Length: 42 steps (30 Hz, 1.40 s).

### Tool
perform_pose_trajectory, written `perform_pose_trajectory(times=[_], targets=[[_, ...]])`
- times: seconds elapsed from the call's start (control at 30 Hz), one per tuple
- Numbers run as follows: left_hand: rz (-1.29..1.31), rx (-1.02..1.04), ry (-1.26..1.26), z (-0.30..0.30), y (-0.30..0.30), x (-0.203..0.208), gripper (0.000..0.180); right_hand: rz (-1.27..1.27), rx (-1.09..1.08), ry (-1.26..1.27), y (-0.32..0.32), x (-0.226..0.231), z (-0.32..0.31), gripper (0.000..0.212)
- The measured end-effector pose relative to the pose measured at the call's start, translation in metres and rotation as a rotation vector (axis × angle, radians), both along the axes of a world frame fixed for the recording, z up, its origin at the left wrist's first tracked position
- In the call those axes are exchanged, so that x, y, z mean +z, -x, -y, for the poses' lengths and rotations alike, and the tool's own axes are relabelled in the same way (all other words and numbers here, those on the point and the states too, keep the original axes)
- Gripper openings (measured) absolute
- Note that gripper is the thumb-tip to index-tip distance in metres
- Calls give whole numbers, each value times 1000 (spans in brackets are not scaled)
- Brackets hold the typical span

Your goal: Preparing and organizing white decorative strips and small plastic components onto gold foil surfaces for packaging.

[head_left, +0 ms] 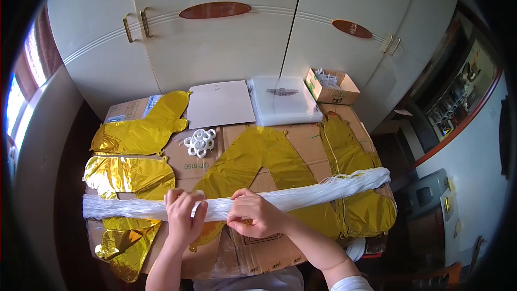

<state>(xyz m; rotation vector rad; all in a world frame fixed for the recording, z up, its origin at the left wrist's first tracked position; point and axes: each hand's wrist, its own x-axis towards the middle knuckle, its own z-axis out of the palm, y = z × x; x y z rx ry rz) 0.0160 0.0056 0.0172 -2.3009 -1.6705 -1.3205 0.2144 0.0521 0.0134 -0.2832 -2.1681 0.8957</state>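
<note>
A long bundle of white string [307,196] lies across the front of the cardboard-covered table. My left hand [184,216] is over its left half, fingers curled toward the thumb. Just to the right, my right hand [256,215] is pinched at the bundle's near edge. Whatever the fingertips hold is too fine to make out. Beneath the string and close to my hands is a flat gold foil balloon [261,153] shaped like a letter A. More gold foil balloons lie at the left [142,132] and at the right [350,156].
White rings of ribbon or tape [199,143] are clustered behind my left hand. Toward the back are a grey-white board [221,104], a stack of clear plastic bags [283,102] and a small open carton [342,96] of pale pieces. White cabinets [215,43] stand behind the table.
</note>
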Motion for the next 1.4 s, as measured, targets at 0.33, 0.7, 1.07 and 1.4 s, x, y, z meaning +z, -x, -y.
perform_pose_trajectory(times=[0.33,0.7,1.07,1.4], targets=[[1252,-326,343,2,-3,1,16,77,-141,-97,5,-14,-2,6],[1562,-746,468,10,15,-12,14,131,-228,-94,4,-19,-4,10],[1256,-950,528,12,11,-9,21,130,-46,399,-2,-5,-5,14],[1010,-1015,634,6,24,-23,22,33,-22,356,-2,-6,0,12]])
